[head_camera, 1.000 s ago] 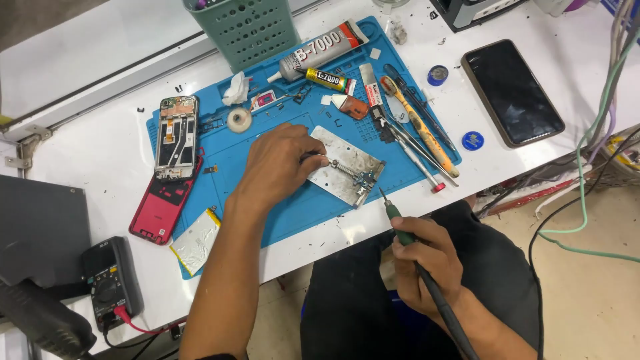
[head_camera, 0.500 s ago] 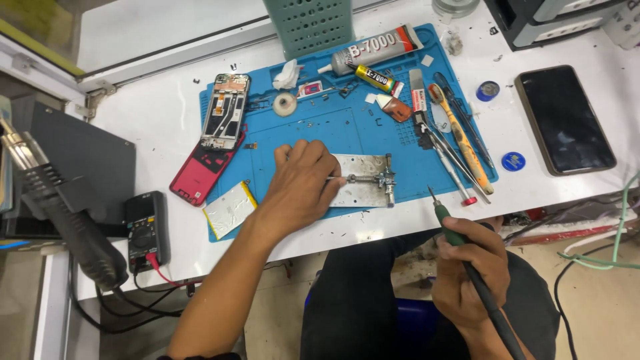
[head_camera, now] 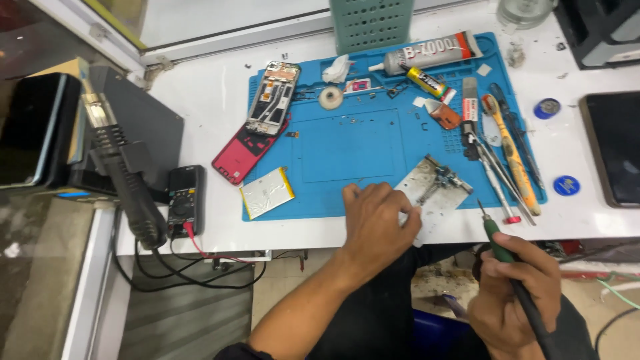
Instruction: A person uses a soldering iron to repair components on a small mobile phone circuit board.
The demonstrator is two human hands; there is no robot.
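My left hand (head_camera: 377,223) rests at the near edge of the blue work mat (head_camera: 347,143), fingers curled and touching the corner of a small metal holder plate (head_camera: 435,185) with a clamped part on it. My right hand (head_camera: 513,293) is below the table edge, gripping a green-handled soldering iron (head_camera: 500,243) whose tip points up toward the plate. The iron's black cable runs down past my wrist.
An opened phone frame (head_camera: 272,97) and red back cover (head_camera: 247,150) lie at the mat's left, a silver battery (head_camera: 267,192) below. Glue tube (head_camera: 430,50), tweezers and screwdrivers (head_camera: 510,157) sit right. A hot-air gun (head_camera: 123,170) and multimeter (head_camera: 185,197) stand left; a dark phone (head_camera: 617,147) right.
The view has shifted right and down, so the mat sits further right. My left hand slid toward the near mat edge by the plate; my right hand keeps the iron.
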